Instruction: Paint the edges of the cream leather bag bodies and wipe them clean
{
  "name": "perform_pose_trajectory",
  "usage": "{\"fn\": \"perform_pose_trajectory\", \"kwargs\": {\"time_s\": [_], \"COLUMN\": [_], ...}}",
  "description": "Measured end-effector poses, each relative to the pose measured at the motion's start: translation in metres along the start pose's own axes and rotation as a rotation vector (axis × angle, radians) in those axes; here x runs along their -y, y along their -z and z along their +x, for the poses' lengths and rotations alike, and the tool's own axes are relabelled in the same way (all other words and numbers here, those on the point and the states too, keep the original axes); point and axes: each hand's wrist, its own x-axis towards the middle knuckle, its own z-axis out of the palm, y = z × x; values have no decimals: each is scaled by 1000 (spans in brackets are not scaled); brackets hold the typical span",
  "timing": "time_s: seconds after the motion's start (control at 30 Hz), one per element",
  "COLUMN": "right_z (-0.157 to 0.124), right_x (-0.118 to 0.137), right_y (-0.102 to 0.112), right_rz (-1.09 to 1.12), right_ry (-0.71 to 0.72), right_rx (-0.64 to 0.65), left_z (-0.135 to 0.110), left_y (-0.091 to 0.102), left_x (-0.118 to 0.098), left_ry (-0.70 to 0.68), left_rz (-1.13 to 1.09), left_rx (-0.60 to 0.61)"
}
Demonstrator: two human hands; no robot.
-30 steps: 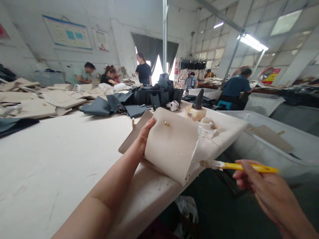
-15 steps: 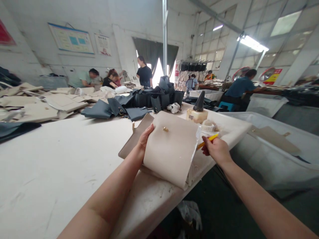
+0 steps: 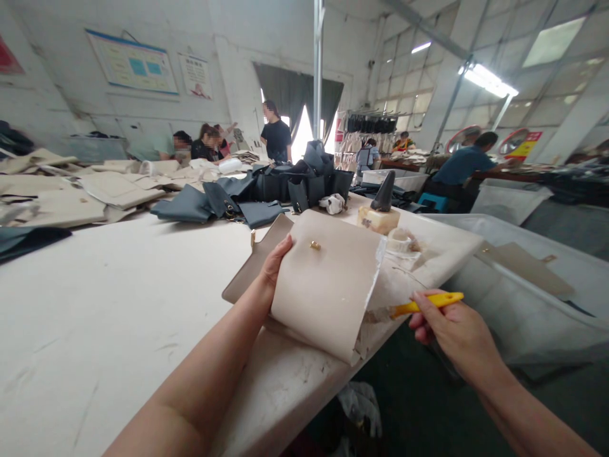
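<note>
My left hand (image 3: 275,261) grips the left side of a folded cream leather piece (image 3: 328,285) with a small gold stud, holding it curled at the near corner of the worktable (image 3: 118,298). A tan panel (image 3: 257,257) lies beneath it. My right hand (image 3: 451,333) is closed on a yellow-handled brush (image 3: 425,303), whose tip touches the piece's ragged right edge. A glue pot with a dark cone top (image 3: 379,212) stands just behind.
Dark grey leather pieces and bags (image 3: 266,190) are heaped at the table's middle, cream panels (image 3: 95,190) at the left. A large grey bin (image 3: 523,285) stands to the right. Several people work at the far tables.
My right hand with the brush went up to the table behind the cream piece, then drew back down to the piece's right edge. My left hand stayed holding the piece.
</note>
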Motion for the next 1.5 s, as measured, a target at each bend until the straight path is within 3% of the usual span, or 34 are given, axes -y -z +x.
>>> {"fn": "perform_pose_trajectory", "kwargs": {"time_s": [0.1, 0.27, 0.4, 0.63, 0.8, 0.93, 1.03, 1.13, 1.3, 1.4, 1.5], "right_z": [22, 35, 37, 71, 84, 100, 105, 90, 33, 3, -17], "right_x": [-5, -12, -19, -19, -18, -18, -16, -12, -6, -9, -18], "right_y": [-4, -4, 1, -6, -18, -22, -23, -20, -3, 16, 37], "right_rz": [65, -38, 85, 255, 16, -16, -24, -62, -164, -24, 93], "right_ry": [28, -13, -16, 42, 64, 60, 42, 35, 42, -21, -55], "right_rx": [-112, 69, -41, -230, -73, -112, -57, -10, 62, -2, -101], "left_z": [0, 4, 7, 5, 5, 6, 7, 8, 9, 10, 11], "left_y": [-1, 2, 5, 5, 8, 10, 10, 10, 11, 10, 1], "left_x": [0, 1, 2, 0, 1, 2, 2, 2, 1, -8, -31], "left_ry": [22, 32, 15, 28, 20, 35, 51, 47, -22, -82, -35], "left_rz": [-27, -97, -93, -86, -87, -64, -50, -44, -3, 115, 266], "left_rx": [-31, -73, -76, -27, -19, -7, 2, 10, 0, -6, 65]}}
